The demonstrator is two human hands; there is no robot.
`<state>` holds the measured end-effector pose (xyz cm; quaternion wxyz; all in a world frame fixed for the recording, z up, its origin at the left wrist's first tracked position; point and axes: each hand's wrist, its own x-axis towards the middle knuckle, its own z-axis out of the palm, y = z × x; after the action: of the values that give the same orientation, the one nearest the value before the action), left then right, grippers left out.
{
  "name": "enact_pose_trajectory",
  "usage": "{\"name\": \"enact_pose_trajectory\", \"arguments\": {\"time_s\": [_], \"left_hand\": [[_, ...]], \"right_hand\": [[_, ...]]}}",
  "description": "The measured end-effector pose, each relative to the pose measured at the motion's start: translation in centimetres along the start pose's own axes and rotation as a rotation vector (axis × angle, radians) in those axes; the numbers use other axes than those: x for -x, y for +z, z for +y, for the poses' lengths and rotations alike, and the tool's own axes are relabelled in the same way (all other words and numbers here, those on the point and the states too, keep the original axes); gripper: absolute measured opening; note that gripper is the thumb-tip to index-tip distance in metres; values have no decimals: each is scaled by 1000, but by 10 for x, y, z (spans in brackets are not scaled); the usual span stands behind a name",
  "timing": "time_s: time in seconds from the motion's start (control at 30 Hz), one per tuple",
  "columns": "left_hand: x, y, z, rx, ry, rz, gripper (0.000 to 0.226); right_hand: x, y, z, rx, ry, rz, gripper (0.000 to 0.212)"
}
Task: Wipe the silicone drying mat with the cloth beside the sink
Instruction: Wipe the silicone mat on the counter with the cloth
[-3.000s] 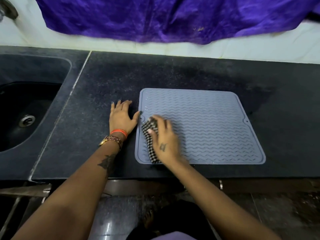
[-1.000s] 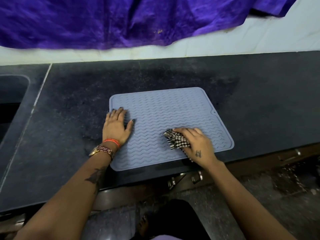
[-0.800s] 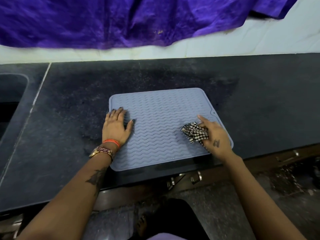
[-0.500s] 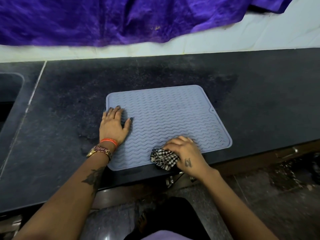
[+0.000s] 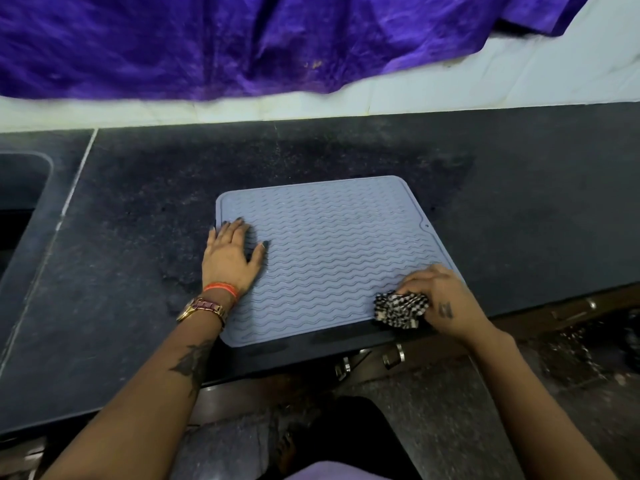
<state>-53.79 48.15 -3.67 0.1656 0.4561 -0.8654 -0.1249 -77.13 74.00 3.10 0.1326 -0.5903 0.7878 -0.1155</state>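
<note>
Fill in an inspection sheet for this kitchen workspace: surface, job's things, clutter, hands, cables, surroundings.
Surface: dark speckled stone counter, with patchy marks around the mat.
Job's things: grey ridged silicone mat lies flat near the counter's front edge; bunched checkered cloth sits at its near right corner.
Clutter: nothing seen.
Hands: left hand rests flat on the mat's left edge; right hand holds the cloth against the mat.
Cables: nothing seen.
Surroundings: sink at far left; purple fabric hangs over the white wall behind.

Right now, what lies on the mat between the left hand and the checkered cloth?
Only bare wavy-ridged mat lies between the left hand and the checkered cloth, as the head view shows.
</note>
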Motion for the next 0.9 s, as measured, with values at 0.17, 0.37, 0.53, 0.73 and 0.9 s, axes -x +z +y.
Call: {"name": "enact_pose_trajectory", "arguments": {"time_s": [0.17,0.37,0.53,0.73,0.9], "left_hand": [[-2,1,0,-11,5,12,69],[-1,1,0,-16,9,13,69],[-1,1,-1,1,3,2,59],[1,0,1,15,10,-9,62],[3,-1,4,-13,43,-6,67]], "right_hand": [[-2,-18,-5,217,86,183,44],[-13,28,-61,80,-102,52,60],[2,31,-39,23,-57,118,59],[4,12,-8,15,98,180,49],[-9,-2,-2,107,278,345,50]]}}
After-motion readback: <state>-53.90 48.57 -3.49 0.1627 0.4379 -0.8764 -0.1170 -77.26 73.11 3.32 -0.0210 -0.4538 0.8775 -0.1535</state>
